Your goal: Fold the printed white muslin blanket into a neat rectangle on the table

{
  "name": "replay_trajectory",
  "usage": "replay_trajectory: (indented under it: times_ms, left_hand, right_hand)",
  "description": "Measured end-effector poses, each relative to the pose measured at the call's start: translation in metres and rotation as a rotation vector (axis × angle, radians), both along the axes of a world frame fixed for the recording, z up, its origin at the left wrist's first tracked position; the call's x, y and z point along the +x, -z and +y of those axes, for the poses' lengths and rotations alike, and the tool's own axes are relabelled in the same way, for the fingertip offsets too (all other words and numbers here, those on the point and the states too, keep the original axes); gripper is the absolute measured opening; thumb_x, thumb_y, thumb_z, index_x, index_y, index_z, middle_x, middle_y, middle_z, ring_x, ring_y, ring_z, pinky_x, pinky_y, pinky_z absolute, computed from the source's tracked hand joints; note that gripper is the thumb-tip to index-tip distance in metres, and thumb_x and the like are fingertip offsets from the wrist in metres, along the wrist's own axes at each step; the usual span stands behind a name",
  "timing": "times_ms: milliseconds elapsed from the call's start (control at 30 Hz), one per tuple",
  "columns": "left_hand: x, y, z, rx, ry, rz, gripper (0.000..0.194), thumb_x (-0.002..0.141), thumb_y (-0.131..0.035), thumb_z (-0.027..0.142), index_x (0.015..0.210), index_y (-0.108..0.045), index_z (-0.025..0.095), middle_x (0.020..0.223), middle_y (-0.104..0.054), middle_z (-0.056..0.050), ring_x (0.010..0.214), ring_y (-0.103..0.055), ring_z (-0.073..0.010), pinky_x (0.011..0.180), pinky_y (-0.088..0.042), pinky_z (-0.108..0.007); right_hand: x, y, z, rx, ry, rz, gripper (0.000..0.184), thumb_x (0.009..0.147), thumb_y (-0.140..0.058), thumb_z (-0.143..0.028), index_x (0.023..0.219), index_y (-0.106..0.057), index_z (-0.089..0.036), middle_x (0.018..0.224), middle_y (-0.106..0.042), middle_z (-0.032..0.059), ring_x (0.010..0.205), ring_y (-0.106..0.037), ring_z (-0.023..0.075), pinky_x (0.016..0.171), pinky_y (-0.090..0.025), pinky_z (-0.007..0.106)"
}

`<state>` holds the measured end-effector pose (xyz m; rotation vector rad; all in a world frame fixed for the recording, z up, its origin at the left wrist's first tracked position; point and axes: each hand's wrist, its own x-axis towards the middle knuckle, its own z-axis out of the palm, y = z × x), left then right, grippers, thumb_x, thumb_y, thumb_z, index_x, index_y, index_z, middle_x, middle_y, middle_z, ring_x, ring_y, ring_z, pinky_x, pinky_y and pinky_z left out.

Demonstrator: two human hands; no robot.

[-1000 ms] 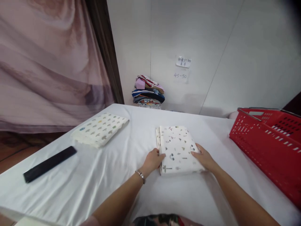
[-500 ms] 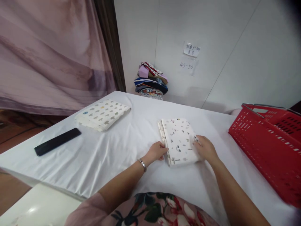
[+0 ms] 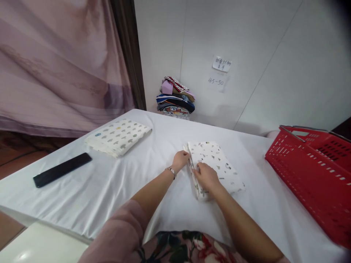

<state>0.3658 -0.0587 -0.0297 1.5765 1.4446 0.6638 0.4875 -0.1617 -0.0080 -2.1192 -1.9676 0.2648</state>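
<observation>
A folded white cloth with a small printed pattern lies on the white-covered table in front of me. My left hand pinches its left folded edge toward the far corner. Lower on that same edge, my right hand has its fingers closed on the fold, covering part of the print. To the left lies another folded cloth, white with grey mushroom shapes, touched by neither hand.
A long black flat object rests near the table's left side. At the right stands a red plastic basket with a metal handle. Behind the table's far edge is a stack of folded fabrics against the wall, below paper notes.
My right hand has left the cloth's right side and come across to its left edge. My left hand has slid farther up that edge. The camera view has shifted somewhat.
</observation>
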Motion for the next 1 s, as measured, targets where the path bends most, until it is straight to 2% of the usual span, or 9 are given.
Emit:
replay_trajectory:
  times_ms: [100,200,300,500,700,767,900,1000]
  left_hand:
    - [0.006,-0.003,0.019,0.03,-0.019,0.07,0.026,0.075,-0.054,0.041,0.072,-0.061,0.016,0.077,-0.066,-0.007,0.07,-0.059,-0.0163,0.062,-0.039,-0.024]
    - [0.016,-0.006,0.035,0.014,-0.014,0.117,0.034,0.073,-0.055,0.048,0.065,-0.06,0.016,0.071,-0.064,-0.009,0.069,-0.058,-0.0192,0.06,-0.037,-0.027]
    - [0.025,-0.008,0.045,0.015,-0.024,0.133,0.029,0.07,-0.057,0.043,0.061,-0.058,0.016,0.066,-0.062,-0.008,0.065,-0.057,-0.0189,0.058,-0.035,-0.027]
    - [0.015,0.002,0.047,0.107,-0.135,0.079,0.016,0.073,-0.051,0.032,0.069,-0.057,0.018,0.067,-0.059,-0.002,0.064,-0.052,-0.0139,0.057,-0.033,-0.024]
    - [0.0,0.019,0.048,0.057,-0.11,-0.024,0.023,0.071,-0.058,0.035,0.059,-0.052,0.017,0.054,-0.051,0.002,0.053,-0.046,-0.0105,0.051,-0.031,-0.022]
    - [0.001,0.021,0.051,0.05,-0.085,-0.076,0.025,0.073,-0.057,0.038,0.061,-0.053,0.017,0.053,-0.049,0.003,0.051,-0.044,-0.0093,0.05,-0.032,-0.021]
    - [0.005,0.02,0.062,0.029,-0.072,-0.13,0.022,0.075,-0.057,0.037,0.067,-0.056,0.016,0.054,-0.05,0.004,0.051,-0.045,-0.0084,0.051,-0.035,-0.02]
    - [0.006,0.018,0.071,0.009,-0.094,-0.103,0.016,0.071,-0.061,0.031,0.069,-0.058,0.016,0.06,-0.055,0.002,0.056,-0.049,-0.0096,0.053,-0.036,-0.02]
  right_hand:
    - [-0.003,0.009,-0.009,-0.001,0.009,-0.038,0.026,0.086,-0.043,-0.041,0.094,-0.054,-0.02,0.091,-0.061,0.0079,0.079,-0.056,0.0201,0.062,-0.033,0.027]
    - [-0.002,0.014,-0.013,0.012,-0.003,-0.026,0.02,0.086,-0.042,-0.035,0.091,-0.054,-0.02,0.087,-0.061,0.0066,0.077,-0.055,0.0196,0.061,-0.032,0.027]
    - [0.0,0.016,-0.013,0.041,-0.016,0.014,0.016,0.085,-0.04,-0.027,0.087,-0.055,-0.02,0.083,-0.061,0.0055,0.075,-0.055,0.0186,0.061,-0.032,0.026]
    - [0.004,0.018,-0.011,0.18,-0.091,0.329,0.017,0.081,-0.038,-0.021,0.078,-0.055,-0.02,0.064,-0.055,-0.0008,0.063,-0.05,0.0144,0.06,-0.034,0.023]
    - [-0.006,0.021,-0.012,0.182,-0.091,0.275,0.015,0.079,-0.04,-0.02,0.074,-0.054,-0.02,0.064,-0.054,-0.001,0.061,-0.048,0.0138,0.059,-0.031,0.024]
    - [-0.004,0.024,-0.014,0.224,-0.08,0.335,0.016,0.081,-0.04,-0.023,0.075,-0.055,-0.02,0.065,-0.054,-0.0008,0.062,-0.048,0.0142,0.061,-0.033,0.024]
    - [0.004,0.03,-0.015,0.268,0.0,0.582,0.021,0.085,-0.04,-0.031,0.08,-0.057,-0.019,0.066,-0.055,-0.0008,0.062,-0.05,0.0142,0.06,-0.036,0.024]
    - [0.005,0.029,-0.014,0.223,-0.007,0.562,0.022,0.085,-0.041,-0.032,0.083,-0.058,-0.019,0.066,-0.057,-0.0006,0.063,-0.051,0.0146,0.061,-0.037,0.024]
